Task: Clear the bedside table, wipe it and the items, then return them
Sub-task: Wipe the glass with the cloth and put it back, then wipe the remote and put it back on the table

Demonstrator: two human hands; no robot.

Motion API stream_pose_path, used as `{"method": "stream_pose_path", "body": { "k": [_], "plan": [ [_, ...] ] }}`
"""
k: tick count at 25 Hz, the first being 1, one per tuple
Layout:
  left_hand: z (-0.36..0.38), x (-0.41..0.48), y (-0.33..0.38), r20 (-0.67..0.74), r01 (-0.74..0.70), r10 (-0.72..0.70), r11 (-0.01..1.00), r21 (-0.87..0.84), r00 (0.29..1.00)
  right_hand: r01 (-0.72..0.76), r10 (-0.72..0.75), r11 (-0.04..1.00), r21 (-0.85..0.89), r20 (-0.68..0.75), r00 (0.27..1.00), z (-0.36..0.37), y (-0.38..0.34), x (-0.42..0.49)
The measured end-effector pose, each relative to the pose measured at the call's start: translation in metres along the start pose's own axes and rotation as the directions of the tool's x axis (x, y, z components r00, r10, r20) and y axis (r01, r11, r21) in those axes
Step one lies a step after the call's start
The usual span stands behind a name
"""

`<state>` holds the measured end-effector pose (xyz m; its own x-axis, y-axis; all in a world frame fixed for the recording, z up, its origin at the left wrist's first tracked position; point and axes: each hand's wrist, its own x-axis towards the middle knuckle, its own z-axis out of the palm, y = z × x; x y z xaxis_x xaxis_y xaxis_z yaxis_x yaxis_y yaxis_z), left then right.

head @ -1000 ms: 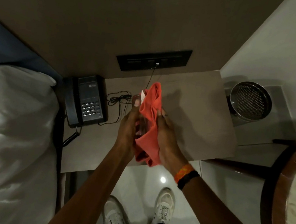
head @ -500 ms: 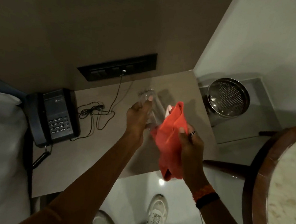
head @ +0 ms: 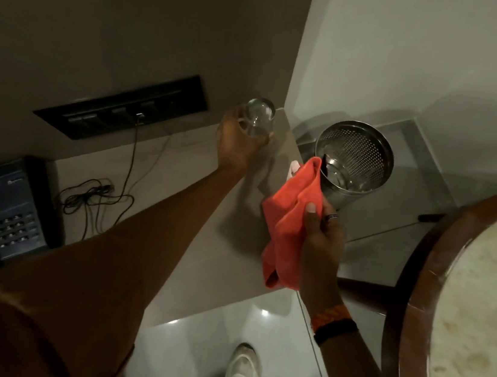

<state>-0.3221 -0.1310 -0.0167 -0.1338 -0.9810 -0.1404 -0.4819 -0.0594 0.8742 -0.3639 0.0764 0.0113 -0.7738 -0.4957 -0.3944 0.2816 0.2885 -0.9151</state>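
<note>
My left hand (head: 236, 142) grips a clear drinking glass (head: 258, 118), held over the far right corner of the beige bedside table (head: 193, 212), close to the wall. My right hand (head: 322, 233) holds a bunched orange-red cloth (head: 291, 222) above the table's right edge, apart from the glass. A dark telephone (head: 5, 210) rests on the table's left side with its tangled black cable (head: 91, 196) beside it.
A black switch panel (head: 122, 106) is set in the wall behind the table, with a cord plugged in. A perforated steel bin (head: 355, 161) stands on the floor right of the table. A round wood-rimmed table (head: 459, 304) fills the right side. My shoe (head: 240, 374) shows below.
The glass has come out of the cloth. My left hand has carried it away to the table's far right corner, while my right hand keeps the cloth lower and to the right.
</note>
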Motion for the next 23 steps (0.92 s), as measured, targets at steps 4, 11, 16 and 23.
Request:
{"method": "stream_pose_path", "body": {
  "k": [4, 11, 16, 23],
  "plan": [
    [0.014, 0.013, -0.003, -0.009, -0.030, 0.030, 1.000, 0.002, 1.000, -0.057, 0.057, 0.998, 0.011, -0.015, 0.998, -0.001, 0.003, -0.002],
    [0.001, 0.005, -0.006, 0.064, -0.113, 0.108, 0.990, 0.080, 0.992, 0.011, -0.010, 0.999, -0.036, 0.022, 1.000, 0.005, -0.006, -0.005],
    [-0.052, -0.038, -0.024, 0.184, -0.226, 0.177, 0.930, 0.289, 0.967, 0.209, -0.199, 0.952, -0.223, 0.068, 0.978, 0.023, -0.009, -0.032],
    [-0.197, -0.155, -0.067, 0.086, -0.368, 0.374, 0.798, 0.477, 0.923, 0.677, -0.584, 0.636, -0.369, 0.344, 0.736, 0.081, -0.016, -0.102]
  ]
}}
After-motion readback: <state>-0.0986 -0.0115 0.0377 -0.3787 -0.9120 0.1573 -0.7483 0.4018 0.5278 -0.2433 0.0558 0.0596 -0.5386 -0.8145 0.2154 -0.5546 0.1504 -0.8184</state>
